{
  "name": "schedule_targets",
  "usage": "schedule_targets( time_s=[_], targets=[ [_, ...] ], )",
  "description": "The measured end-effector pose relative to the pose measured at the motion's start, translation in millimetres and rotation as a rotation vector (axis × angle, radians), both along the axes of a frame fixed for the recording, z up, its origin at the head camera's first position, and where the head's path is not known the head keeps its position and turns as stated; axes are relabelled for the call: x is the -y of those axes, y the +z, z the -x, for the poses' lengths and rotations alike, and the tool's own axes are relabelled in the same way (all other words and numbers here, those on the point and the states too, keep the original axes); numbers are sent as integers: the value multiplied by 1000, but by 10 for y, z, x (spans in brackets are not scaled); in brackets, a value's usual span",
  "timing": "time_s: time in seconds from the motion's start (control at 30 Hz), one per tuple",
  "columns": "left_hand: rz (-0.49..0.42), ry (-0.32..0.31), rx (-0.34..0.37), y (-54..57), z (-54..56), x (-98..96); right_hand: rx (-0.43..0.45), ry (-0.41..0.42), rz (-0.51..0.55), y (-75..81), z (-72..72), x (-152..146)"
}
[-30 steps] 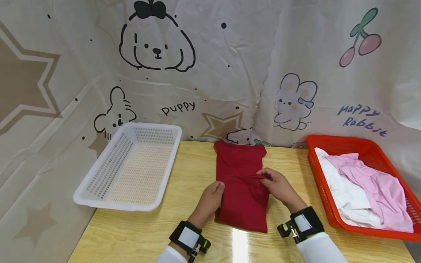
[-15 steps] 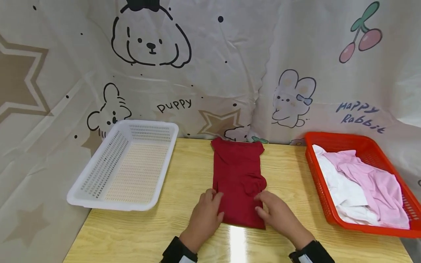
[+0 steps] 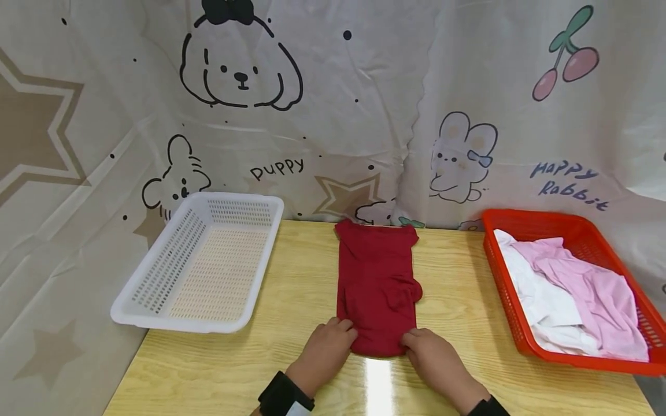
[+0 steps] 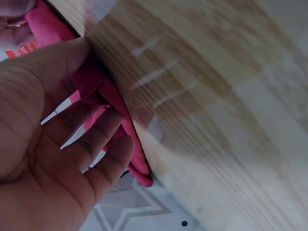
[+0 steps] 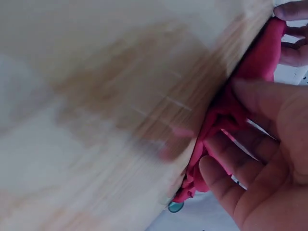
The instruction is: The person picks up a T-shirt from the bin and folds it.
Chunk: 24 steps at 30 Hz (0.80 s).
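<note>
A dark red shirt, folded into a long narrow shape, lies on the table with its flared end toward the back. My left hand pinches its near left corner, and in the left wrist view the red cloth sits between thumb and fingers. At the near right corner my right hand pinches the shirt too; the right wrist view has the cloth between thumb and bent fingers. The near edge between both hands is rounded, and a small bunch of fabric bulges at the right side.
To the left stands a white perforated basket with nothing in it. A red basket on the right holds a white cloth and a pink cloth. Behind the wooden table hangs a printed curtain.
Both hands have moved from the shirt's middle sides toward me to its near corners and taken hold there. The near edge has become rounded, and fabric has bunched at the right side.
</note>
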State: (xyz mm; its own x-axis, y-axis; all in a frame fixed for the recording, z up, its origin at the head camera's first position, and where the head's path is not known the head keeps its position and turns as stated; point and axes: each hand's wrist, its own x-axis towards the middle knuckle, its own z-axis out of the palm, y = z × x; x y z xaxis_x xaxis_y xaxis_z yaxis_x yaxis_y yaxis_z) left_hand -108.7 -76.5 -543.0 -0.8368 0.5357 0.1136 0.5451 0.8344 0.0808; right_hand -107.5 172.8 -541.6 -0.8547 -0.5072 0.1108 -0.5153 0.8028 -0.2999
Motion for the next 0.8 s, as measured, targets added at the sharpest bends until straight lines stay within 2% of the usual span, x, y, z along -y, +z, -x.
schedule_targets(
  time_s=[0.1,0.2,0.3,0.37,0.43,0.5,0.57,0.63,0.67,0.73,0.8],
  targets=[
    [-40,-21,85,79,-52,40,127,-16,106,56,-48,-56],
    [-130,-46,260,193,-119,111,244,-2,230,124,-117,-124],
    [-269,-67,446,320,-170,190,313,-9,340,197,-204,-186],
    [-382,-80,536,389,-185,228,322,-27,406,260,-257,-218],
    [-508,-94,595,456,-186,256,297,-44,482,340,-297,-235],
    [-641,-100,635,521,-171,267,263,-60,565,453,-308,-237],
    [-755,-88,644,584,-144,267,231,-59,638,575,-280,-232],
    [-854,-36,634,637,-89,243,266,-87,710,690,-196,-218],
    [-889,8,622,654,-47,221,310,-119,733,733,-129,-214],
    [-944,121,585,648,70,160,422,-200,789,759,57,-204],
    [-1001,253,564,594,214,79,545,-304,859,705,275,-194]
  ],
)
